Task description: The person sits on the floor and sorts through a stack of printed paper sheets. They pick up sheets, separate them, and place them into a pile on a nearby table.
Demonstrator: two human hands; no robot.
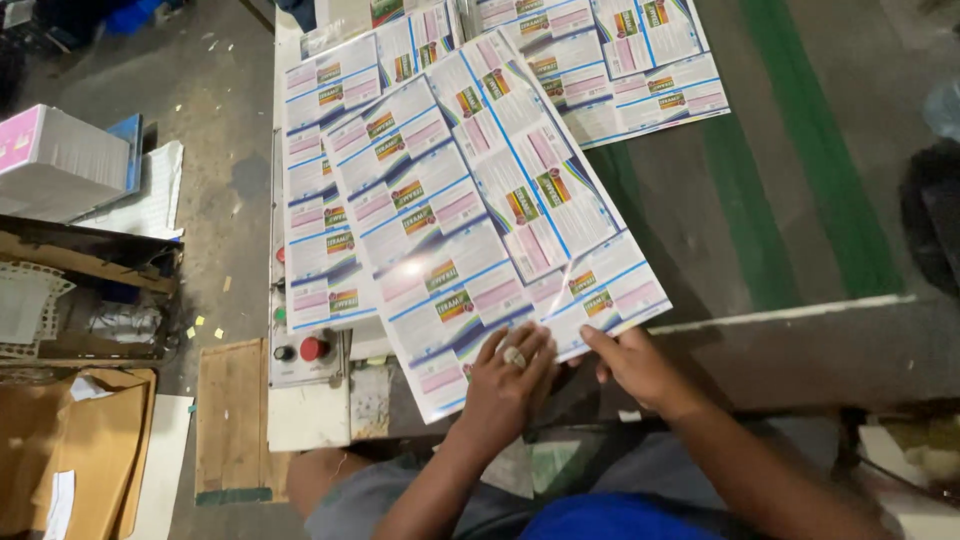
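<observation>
Both hands (575,375) press glossy printed sheet (480,220).

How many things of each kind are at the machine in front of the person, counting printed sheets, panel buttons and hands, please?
Printed sheets: 3 (top sheet, sheet beneath, far sheet)
Panel buttons: 4 (big red button, black button, two smaller ones above)
Hands: 2 (left hand, right hand), both on the top sheet
Total: 9

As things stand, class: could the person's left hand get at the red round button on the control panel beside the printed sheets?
Probably yes. The left hand rests flat on the top printed sheet, and the red button sits uncovered just to its left on the control panel, with nothing lying between them.
</observation>
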